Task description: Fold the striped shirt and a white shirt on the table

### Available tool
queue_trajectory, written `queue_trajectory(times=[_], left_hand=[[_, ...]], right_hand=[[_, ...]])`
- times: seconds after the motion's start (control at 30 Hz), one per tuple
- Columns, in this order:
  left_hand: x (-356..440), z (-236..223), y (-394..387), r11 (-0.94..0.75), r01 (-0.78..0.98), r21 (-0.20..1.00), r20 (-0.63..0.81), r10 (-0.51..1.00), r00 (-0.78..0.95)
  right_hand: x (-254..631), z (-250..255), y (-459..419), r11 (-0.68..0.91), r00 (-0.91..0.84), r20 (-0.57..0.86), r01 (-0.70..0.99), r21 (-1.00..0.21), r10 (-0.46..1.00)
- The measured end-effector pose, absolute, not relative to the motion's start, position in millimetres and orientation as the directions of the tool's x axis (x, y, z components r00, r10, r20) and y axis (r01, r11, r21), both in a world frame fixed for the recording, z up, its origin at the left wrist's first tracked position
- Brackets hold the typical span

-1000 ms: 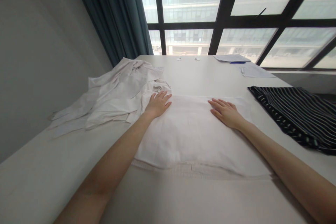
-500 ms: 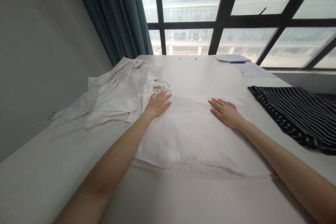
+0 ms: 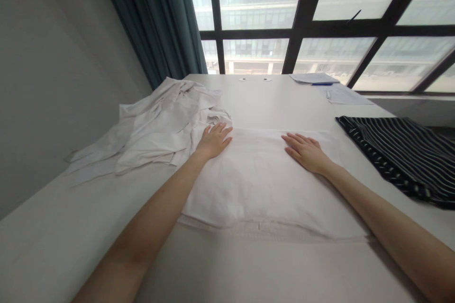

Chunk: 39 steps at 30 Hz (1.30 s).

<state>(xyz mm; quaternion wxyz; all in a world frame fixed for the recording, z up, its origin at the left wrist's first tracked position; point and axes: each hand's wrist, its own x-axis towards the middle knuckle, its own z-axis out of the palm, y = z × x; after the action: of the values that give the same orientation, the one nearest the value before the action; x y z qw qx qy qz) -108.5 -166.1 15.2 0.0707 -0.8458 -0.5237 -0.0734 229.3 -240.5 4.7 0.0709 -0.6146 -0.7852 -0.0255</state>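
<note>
A white folded piece of cloth (image 3: 263, 184), perhaps a garment, lies flat in front of me, its layered edge facing my side. My left hand (image 3: 214, 141) rests open on its far left corner, fingers spread, beside a crumpled heap of white clothes (image 3: 159, 123). Toward the far right part of the same cloth, my right hand (image 3: 304, 151) lies flat with the fingers stretched out and close together. Neither hand grips anything. The heap touches or overlaps the cloth near my left hand; exactly which, I cannot tell.
A black-and-white striped garment (image 3: 408, 156) lies at the right of the white table (image 3: 263, 104). Papers (image 3: 348, 94) and a blue pen (image 3: 322, 84) are at the far right. Beyond the table are a window (image 3: 256, 4) and a dark teal curtain (image 3: 152, 14).
</note>
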Motion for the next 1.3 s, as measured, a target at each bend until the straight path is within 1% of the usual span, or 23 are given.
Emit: queue_trajectory(times=[0.77,1.0,1.2,1.23,1.3], left_hand=[[-109,15,-166,-0.444,0.895,-0.049,0.195,0.874,0.444],[-104,15,-170,-0.454,0.885,-0.106,0.200,0.862,0.466],[-89,29,-174,-0.502,0.838,-0.212,0.112,0.840,0.531],[-83,32,-176,-0.514,0.834,-0.201,0.102,0.836,0.540],[-65,34,-180,-0.545,0.829,-0.127,0.075,0.828,0.556]], right_hand=[[227,6,-241,0.219,-0.216,0.100,0.976,-0.013,0.971],[223,6,-242,0.204,-0.205,0.063,0.979,0.014,0.977],[221,6,-242,0.199,-0.200,0.053,0.980,0.025,0.978],[221,6,-242,0.197,-0.198,0.053,0.980,0.024,0.979],[221,6,-241,0.194,-0.195,0.052,0.981,0.023,0.979]])
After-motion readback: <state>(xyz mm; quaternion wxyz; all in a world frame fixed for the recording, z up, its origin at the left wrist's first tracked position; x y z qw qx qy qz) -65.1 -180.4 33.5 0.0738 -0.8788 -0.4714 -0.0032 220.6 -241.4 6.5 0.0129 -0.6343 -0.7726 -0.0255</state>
